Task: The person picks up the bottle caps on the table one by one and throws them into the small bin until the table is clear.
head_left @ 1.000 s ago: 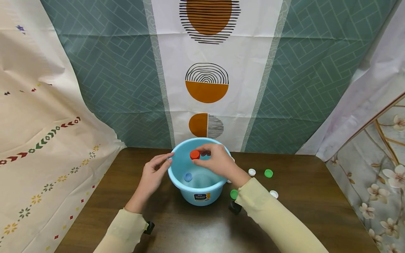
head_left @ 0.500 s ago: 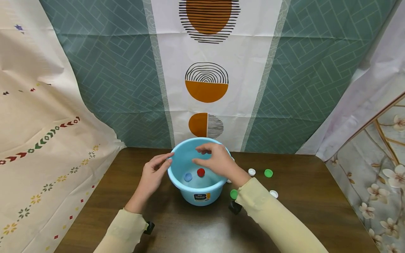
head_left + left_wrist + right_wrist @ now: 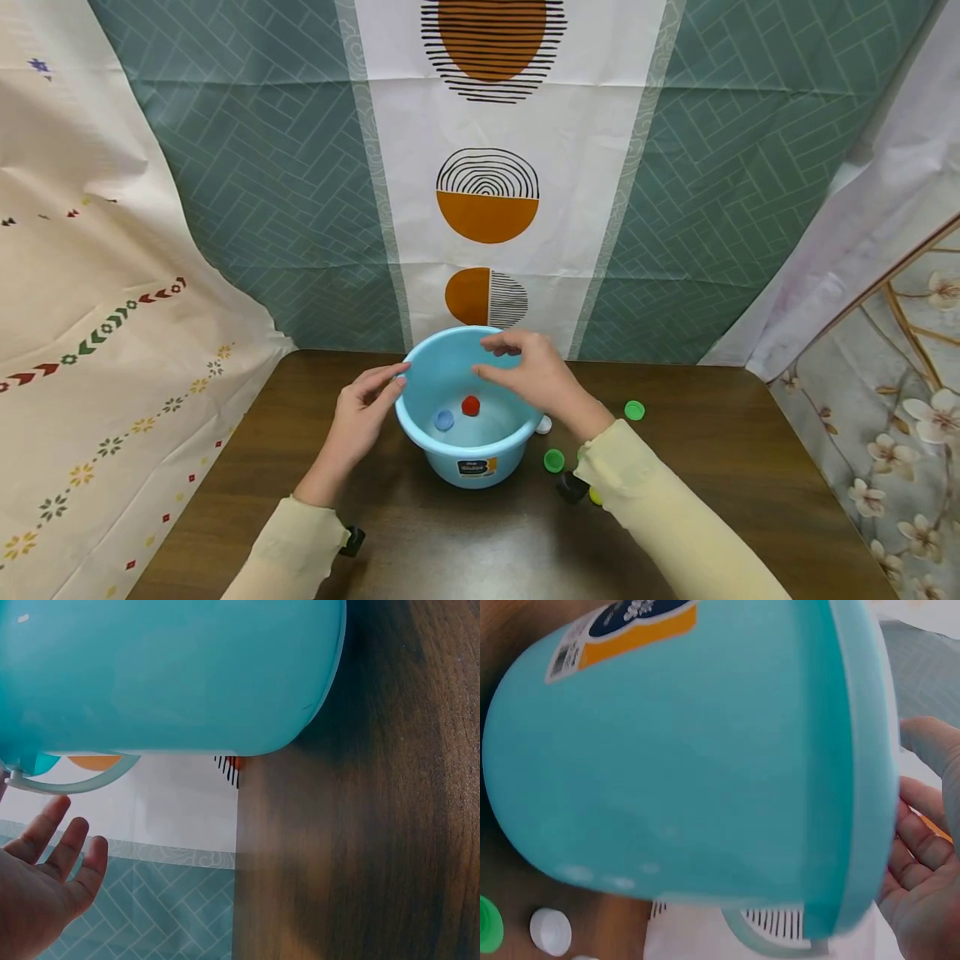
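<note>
A: Where is the red cap lying?

B: It's lying inside the blue bucket, near the middle. The blue cap is sitting at eight o'clock from it.

A: And the right hand?

B: It's hovering over the bucket's edge at two o'clock. Its thumb and fingers are standing apart, holding nothing. The red cap is lying at eight o'clock from that hand.

A: What is lying on the table?

B: A white cap is resting just beside the bucket, and other caps are lying farther out. They're all lying between four and six o'clock from the right hand, so it's sitting nearer than the left. They're round, so no long side is pointing anywhere.

A: What is the left hand doing?

B: Finger and thumb are touching the rim at ten o'clock. I cannot tell if they're pinching it.

A: Are you counting?

B: I'm seeing one bucket, with one red cap and one blue cap inside. Outside, I'm counting one white cap, two green caps, and one yellow cap peeking out by the right sleeve. More may be hiding behind it.
</note>
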`<state>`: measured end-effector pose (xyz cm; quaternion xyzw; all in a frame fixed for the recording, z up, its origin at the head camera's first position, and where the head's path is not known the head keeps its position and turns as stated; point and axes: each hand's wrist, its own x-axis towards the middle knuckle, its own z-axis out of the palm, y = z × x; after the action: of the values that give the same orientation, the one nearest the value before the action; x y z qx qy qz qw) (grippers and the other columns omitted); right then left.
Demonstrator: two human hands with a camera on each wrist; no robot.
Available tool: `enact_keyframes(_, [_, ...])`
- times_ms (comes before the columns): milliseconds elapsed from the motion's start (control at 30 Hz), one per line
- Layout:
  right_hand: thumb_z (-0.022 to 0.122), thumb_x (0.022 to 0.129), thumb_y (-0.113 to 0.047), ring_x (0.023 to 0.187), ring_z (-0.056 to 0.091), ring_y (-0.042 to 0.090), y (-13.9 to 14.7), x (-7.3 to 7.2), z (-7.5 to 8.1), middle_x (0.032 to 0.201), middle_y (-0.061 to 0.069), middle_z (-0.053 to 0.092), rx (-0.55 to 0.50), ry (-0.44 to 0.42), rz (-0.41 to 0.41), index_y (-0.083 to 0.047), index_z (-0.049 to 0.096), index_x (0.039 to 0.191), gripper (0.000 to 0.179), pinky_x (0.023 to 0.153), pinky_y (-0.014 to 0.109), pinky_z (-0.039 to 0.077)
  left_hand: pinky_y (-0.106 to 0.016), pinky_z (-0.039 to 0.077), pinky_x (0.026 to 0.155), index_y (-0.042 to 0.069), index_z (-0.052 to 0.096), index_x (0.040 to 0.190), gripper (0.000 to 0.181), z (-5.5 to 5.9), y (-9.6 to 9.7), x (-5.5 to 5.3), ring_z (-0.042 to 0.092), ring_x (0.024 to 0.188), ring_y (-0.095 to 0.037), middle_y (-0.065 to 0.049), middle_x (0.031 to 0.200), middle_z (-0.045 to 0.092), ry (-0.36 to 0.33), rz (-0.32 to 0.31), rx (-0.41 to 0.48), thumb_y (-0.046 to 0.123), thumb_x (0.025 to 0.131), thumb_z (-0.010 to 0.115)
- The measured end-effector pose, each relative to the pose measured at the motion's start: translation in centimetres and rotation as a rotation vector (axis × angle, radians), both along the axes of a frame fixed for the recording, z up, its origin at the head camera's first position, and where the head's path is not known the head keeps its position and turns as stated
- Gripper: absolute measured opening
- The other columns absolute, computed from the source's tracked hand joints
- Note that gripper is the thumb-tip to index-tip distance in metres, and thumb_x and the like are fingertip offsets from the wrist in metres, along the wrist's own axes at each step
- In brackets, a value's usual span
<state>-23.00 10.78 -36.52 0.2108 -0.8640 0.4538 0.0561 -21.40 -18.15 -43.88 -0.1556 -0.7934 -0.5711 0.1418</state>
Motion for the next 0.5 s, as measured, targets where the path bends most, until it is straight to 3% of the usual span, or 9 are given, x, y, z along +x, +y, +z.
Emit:
enact_keyframes(267, [0.078, 0.083, -0.043, 0.106, 0.057, 0.022, 4.0, 0.3, 0.8, 0.111, -0.003, 0.067, 0.011, 0.024, -0.102, -0.019, 0.071, 0.116, 0.041, 0.086, 0.044, 0.051, -0.024, 0.05, 0.081, 0.001, 0.067, 0.123, 0.03, 2.7, 0.8, 1.7, 0.056, 0.112, -0.022, -0.015, 0.124, 0.062, -0.019, -0.02, 0.005, 0.015, 0.097, 0.064])
enact_keyframes(500, [0.078, 0.083, -0.042, 0.106, 0.058, 0.02, 7.9, 0.7, 1.0, 0.116, -0.003, 0.067, 0.02, 0.078, -0.166, -0.019, 0.069, 0.119, 0.044, 0.088, 0.044, 0.05, -0.025, 0.05, 0.082, 0.0, 0.067, 0.123, 0.03, 3.1, 1.0, 1.9, 0.056, 0.112, -0.024, -0.016, 0.124, 0.062, -0.025, -0.012, 0.002, 0.014, 0.097, 0.064])
